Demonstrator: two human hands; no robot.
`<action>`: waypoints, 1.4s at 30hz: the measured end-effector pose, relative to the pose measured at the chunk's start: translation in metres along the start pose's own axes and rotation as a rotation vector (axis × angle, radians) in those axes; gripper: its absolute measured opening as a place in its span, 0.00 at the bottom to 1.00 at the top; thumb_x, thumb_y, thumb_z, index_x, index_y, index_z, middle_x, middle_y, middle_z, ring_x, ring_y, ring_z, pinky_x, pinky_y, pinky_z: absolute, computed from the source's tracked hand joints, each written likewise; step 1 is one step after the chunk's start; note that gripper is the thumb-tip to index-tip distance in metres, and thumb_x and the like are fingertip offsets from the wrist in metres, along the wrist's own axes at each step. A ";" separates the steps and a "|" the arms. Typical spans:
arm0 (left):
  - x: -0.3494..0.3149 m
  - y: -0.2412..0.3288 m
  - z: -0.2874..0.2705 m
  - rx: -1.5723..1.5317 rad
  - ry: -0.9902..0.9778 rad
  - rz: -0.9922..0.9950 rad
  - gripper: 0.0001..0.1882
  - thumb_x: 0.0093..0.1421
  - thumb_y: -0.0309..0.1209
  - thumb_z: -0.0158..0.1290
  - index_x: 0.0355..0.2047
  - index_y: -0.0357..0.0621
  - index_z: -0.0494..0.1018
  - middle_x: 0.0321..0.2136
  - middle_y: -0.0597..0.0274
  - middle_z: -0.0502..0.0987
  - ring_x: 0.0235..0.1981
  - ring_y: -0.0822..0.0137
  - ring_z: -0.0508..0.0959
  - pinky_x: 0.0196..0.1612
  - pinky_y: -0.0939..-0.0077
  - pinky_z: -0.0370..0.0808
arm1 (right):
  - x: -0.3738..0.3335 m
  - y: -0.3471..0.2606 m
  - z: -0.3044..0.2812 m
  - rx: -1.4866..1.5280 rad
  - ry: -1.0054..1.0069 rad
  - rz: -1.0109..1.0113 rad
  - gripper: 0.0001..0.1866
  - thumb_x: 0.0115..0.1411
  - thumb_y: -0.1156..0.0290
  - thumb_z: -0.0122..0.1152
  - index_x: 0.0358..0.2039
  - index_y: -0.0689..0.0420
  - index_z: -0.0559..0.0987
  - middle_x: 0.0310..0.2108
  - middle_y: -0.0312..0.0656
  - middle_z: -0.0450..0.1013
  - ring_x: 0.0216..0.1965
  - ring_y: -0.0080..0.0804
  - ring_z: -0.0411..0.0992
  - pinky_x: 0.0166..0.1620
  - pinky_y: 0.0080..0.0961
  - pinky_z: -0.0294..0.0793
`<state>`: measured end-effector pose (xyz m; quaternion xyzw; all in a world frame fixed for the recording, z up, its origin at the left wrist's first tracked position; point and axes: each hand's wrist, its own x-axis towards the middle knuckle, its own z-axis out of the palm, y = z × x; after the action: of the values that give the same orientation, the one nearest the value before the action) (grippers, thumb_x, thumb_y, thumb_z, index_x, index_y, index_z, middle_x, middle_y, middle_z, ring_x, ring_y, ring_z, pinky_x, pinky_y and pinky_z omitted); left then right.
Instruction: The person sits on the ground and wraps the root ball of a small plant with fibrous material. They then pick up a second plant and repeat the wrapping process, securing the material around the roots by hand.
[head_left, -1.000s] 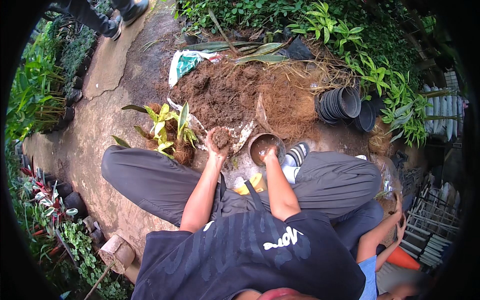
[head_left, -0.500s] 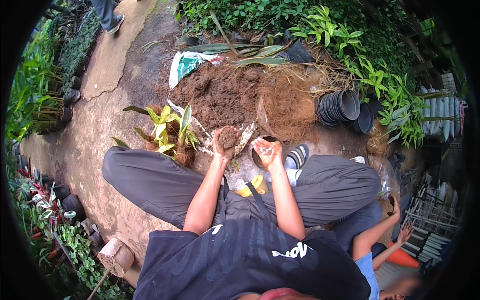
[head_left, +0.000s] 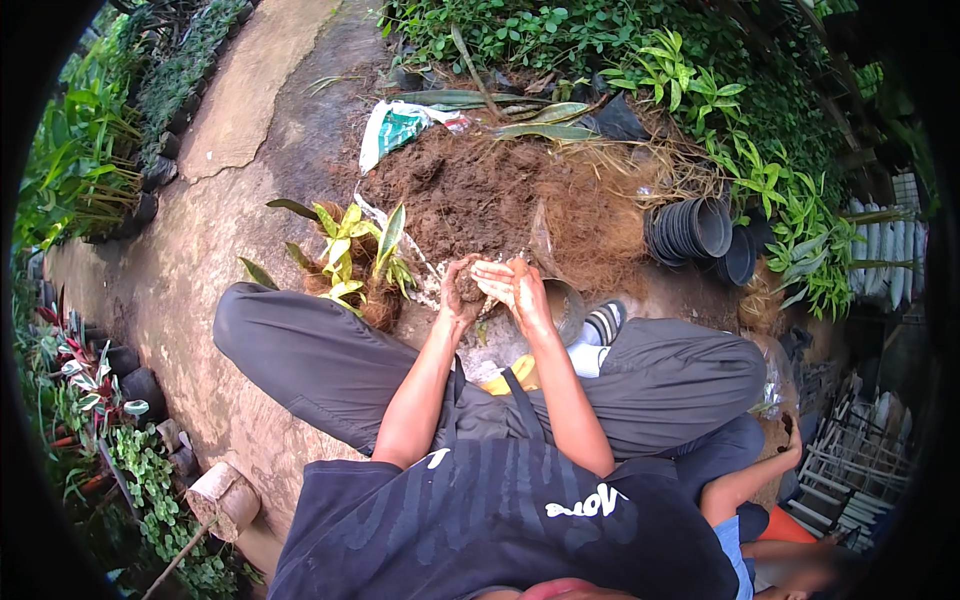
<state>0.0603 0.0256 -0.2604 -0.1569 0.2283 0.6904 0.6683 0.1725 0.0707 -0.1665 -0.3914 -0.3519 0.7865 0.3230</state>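
Note:
My left hand (head_left: pixel 456 298) is cupped round a clump of dark brown soil (head_left: pixel 468 289), partly hidden by its fingers. Against it comes my right hand (head_left: pixel 530 300), fingers stretched out and side by side, their tips at the clump. A round pot (head_left: pixel 567 312) stands just behind my right wrist. In front of both hands lies a heap of brown soil (head_left: pixel 450 200) on a spread sack, with brown fibre (head_left: pixel 590 230) to its right. Yellow-green leafy plants (head_left: pixel 345 240) with fibrous root balls rest to the left.
Between my crossed legs is a yellow object (head_left: pixel 515 374), partly covered. Stacked black pots (head_left: pixel 690 230) lie on their side at the right. A green and white sack (head_left: pixel 392 128) is behind the soil. Another person's arm (head_left: pixel 745 485) reaches in at lower right.
My right hand has moved left and turned from palm-up, with whitish bits on it, to meet my left hand at the soil clump. The other person's second hand has dropped lower.

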 end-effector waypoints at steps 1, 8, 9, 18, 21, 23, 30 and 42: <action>-0.001 0.000 -0.002 -0.014 -0.008 -0.017 0.14 0.56 0.40 0.50 0.39 0.48 0.74 0.35 0.62 0.77 0.36 0.65 0.77 0.42 0.66 0.76 | 0.002 -0.003 -0.001 -0.030 -0.022 0.009 0.30 0.67 0.51 0.43 0.45 0.74 0.70 0.46 0.62 0.72 0.46 0.48 0.75 0.50 0.36 0.77; -0.004 0.004 -0.005 -0.145 -0.031 -0.068 0.18 0.55 0.44 0.50 0.41 0.47 0.73 0.32 0.68 0.76 0.33 0.69 0.76 0.40 0.70 0.74 | 0.016 -0.022 -0.006 -0.063 -0.241 0.225 0.36 0.64 0.42 0.42 0.53 0.67 0.70 0.53 0.53 0.70 0.53 0.40 0.71 0.56 0.34 0.69; -0.004 0.004 -0.009 -0.201 -0.061 -0.089 0.19 0.55 0.45 0.50 0.42 0.47 0.73 0.32 0.68 0.76 0.32 0.69 0.76 0.40 0.71 0.74 | 0.014 -0.026 -0.004 -0.087 -0.266 0.234 0.36 0.64 0.42 0.42 0.54 0.65 0.70 0.53 0.51 0.70 0.54 0.38 0.71 0.56 0.33 0.68; 0.013 0.007 -0.061 -0.173 0.079 0.168 0.22 0.52 0.47 0.46 0.37 0.44 0.76 0.35 0.56 0.79 0.38 0.56 0.78 0.44 0.57 0.74 | 0.028 -0.033 -0.016 0.093 -0.355 0.360 0.33 0.64 0.43 0.42 0.55 0.60 0.71 0.48 0.43 0.75 0.46 0.31 0.74 0.50 0.28 0.71; 0.007 0.007 -0.055 -0.161 0.215 0.196 0.23 0.50 0.46 0.48 0.38 0.42 0.75 0.35 0.55 0.79 0.36 0.56 0.78 0.43 0.57 0.75 | 0.036 -0.020 -0.027 -0.081 -0.221 0.330 0.27 0.63 0.49 0.50 0.51 0.58 0.74 0.47 0.46 0.75 0.46 0.38 0.74 0.49 0.31 0.72; 0.008 0.007 -0.048 -0.178 0.279 0.257 0.21 0.50 0.44 0.48 0.37 0.40 0.75 0.34 0.55 0.79 0.36 0.56 0.78 0.43 0.59 0.76 | 0.044 0.009 -0.037 -1.048 0.029 0.105 0.23 0.62 0.53 0.54 0.50 0.57 0.75 0.48 0.46 0.75 0.46 0.40 0.74 0.50 0.32 0.71; 0.005 0.006 -0.030 -0.203 0.177 0.219 0.20 0.52 0.40 0.50 0.38 0.35 0.73 0.35 0.52 0.78 0.38 0.57 0.78 0.44 0.64 0.76 | 0.060 0.034 -0.062 -0.655 -0.011 -0.023 0.15 0.61 0.63 0.59 0.44 0.58 0.77 0.38 0.40 0.77 0.42 0.28 0.73 0.47 0.27 0.70; 0.011 0.005 -0.042 -0.242 0.032 0.184 0.21 0.52 0.39 0.48 0.40 0.36 0.72 0.38 0.50 0.76 0.42 0.55 0.76 0.48 0.60 0.74 | 0.116 -0.045 -0.167 -0.934 0.496 -0.197 0.07 0.59 0.71 0.57 0.36 0.58 0.79 0.34 0.40 0.78 0.38 0.31 0.75 0.44 0.29 0.71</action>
<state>0.0513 0.0130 -0.3014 -0.2259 0.1674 0.7686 0.5746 0.2670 0.2360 -0.2498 -0.6326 -0.6124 0.3963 0.2602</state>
